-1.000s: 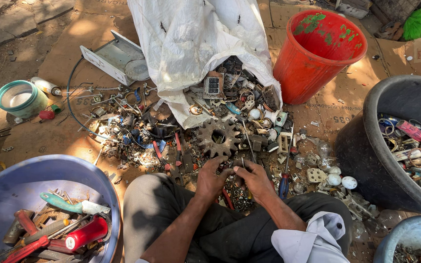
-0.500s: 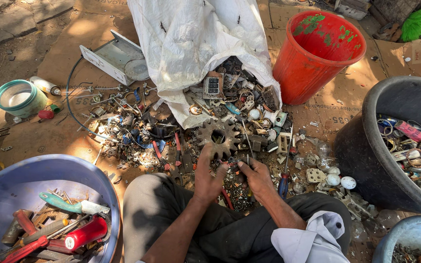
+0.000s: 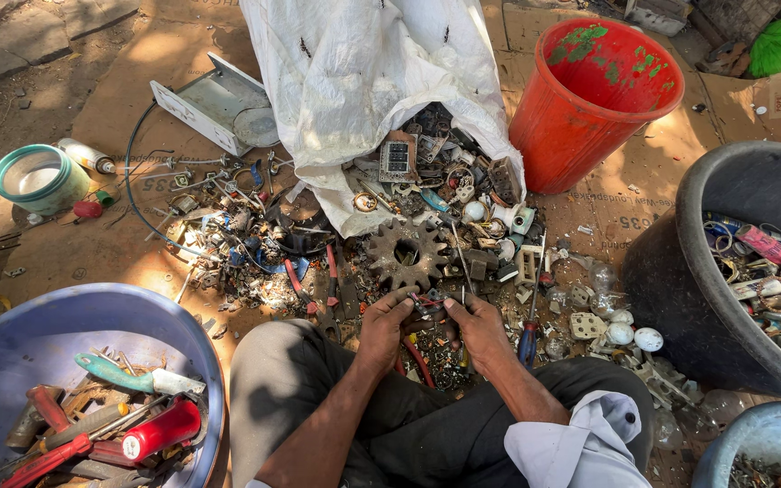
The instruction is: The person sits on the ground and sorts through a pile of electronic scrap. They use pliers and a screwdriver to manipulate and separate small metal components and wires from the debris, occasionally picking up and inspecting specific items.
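A: Far left, on the ground: a teal-rimmed bowl (image 3: 38,178), upright. Below it a large blue-violet plastic basin (image 3: 11,330) holding hand tools, among them a teal-handled tool (image 3: 119,372) and a red cylindrical can (image 3: 160,430) lying on its side.

B: Moving right?

A: A grey metal box (image 3: 219,107) lies tilted on flattened cardboard (image 3: 137,63), with a black cable (image 3: 133,194) looping round a scatter of small metal scrap (image 3: 237,239). Next, a white woven sack (image 3: 363,81) lies open, its mouth spilling parts toward the person.

B: And the hands?

A: Centre bottom. The left hand (image 3: 383,327) and right hand (image 3: 479,331) meet over the scrap heap, fingertips close together, both pinching a small dark metal piece (image 3: 427,307) between them. What the piece is cannot be told. It sits just below a rusty toothed sprocket (image 3: 407,255) that lies flat in the pile, near but apart from the fingers. A screwdriver with a blue and red handle (image 3: 528,336) lies just beside the right hand.

B: Further right?

A: A red plastic bucket (image 3: 580,126), upright, green smears inside. White round plastic fittings (image 3: 630,334) on the ground. Then a big black tub (image 3: 680,262) with mixed scrap and cans, and a light blue basin (image 3: 761,443) at the bottom corner.
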